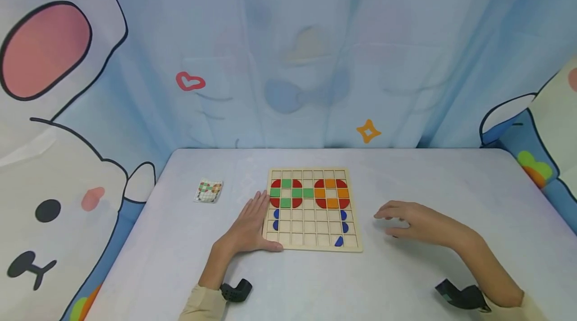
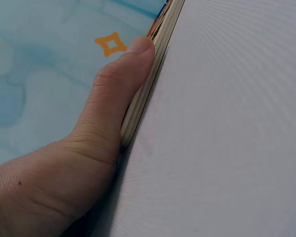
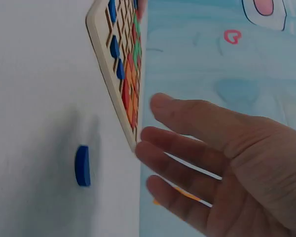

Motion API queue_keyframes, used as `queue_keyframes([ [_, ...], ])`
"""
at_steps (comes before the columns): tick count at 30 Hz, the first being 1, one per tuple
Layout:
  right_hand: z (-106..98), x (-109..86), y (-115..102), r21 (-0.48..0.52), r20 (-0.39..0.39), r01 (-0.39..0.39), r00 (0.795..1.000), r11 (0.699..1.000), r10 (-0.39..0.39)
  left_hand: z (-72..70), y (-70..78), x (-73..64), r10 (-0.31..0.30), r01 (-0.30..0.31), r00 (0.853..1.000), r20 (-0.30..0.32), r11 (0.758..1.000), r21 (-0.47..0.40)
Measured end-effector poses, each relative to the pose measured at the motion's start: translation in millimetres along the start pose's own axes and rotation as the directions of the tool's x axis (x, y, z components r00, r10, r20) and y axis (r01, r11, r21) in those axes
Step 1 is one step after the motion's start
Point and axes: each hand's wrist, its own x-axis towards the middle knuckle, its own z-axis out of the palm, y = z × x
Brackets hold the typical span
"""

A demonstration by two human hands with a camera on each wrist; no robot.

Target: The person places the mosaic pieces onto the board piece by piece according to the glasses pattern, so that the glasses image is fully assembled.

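Note:
A wooden grid board lies flat on the white table. Red quarter-round pieces with green squares form one ring in its upper left, and red pieces with orange squares form another in the upper right. Several blue pieces sit lower down, near both sides. Along the left edge my left hand rests with straight fingers, its thumb against the near edge. Right of the board my right hand hovers with loosely bent fingers, holding nothing. A loose blue piece lies on the table close by, hidden in the head view.
A small printed card showing a coloured grid pattern lies left of the board. Behind the table's far edge hangs a light blue patterned curtain. Each wrist wears a black device.

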Motion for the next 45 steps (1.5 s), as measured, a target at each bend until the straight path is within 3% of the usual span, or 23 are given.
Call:
queue_keyframes([
  [6,-6,-3.8,13,0.019,0.074,0.018,0.997,1.000,-0.019,0.1,-0.5,0.6,-0.001,0.001,1.000,-0.004,1.000,0.005],
  [13,2,-3.8,22,0.017,0.117,-0.076,0.990,0.997,0.074,0.1,0.1,0.6,0.002,-0.002,1.000,-0.009,1.000,0.002],
  [16,8,-1.2,26,-0.018,0.082,-0.054,0.995,0.998,0.055,0.3,0.5,0.6,0.004,-0.004,1.000,-0.012,1.000,-0.007],
  [21,16,7.1,29,-0.099,-0.053,-0.036,0.998,0.994,0.031,0.6,0.5,0.5,0.006,-0.006,1.000,-0.003,1.000,-0.011],
  [28,17,22.2,46,-0.131,-0.224,-0.047,0.974,0.990,0.017,0.5,-0.8,0.8,0.003,-0.003,1.000,-0.009,1.000,-0.010],
  [32,17,28.7,55,-0.127,-0.285,-0.029,0.959,0.991,-0.009,1.0,-1.1,1.3,0.004,-0.004,1.000,-0.006,1.000,-0.002],
  [39,17,34.1,56,-0.086,-0.304,-0.056,0.952,0.995,0.027,0.3,-0.4,1.1,0.008,-0.008,1.000,-0.005,1.000,-0.020],
  [45,16,35.2,55,-0.039,-0.248,-0.092,0.966,0.995,0.079,0.5,-1.4,1.1,0.002,-0.002,1.000,0.001,1.000,-0.008],
])
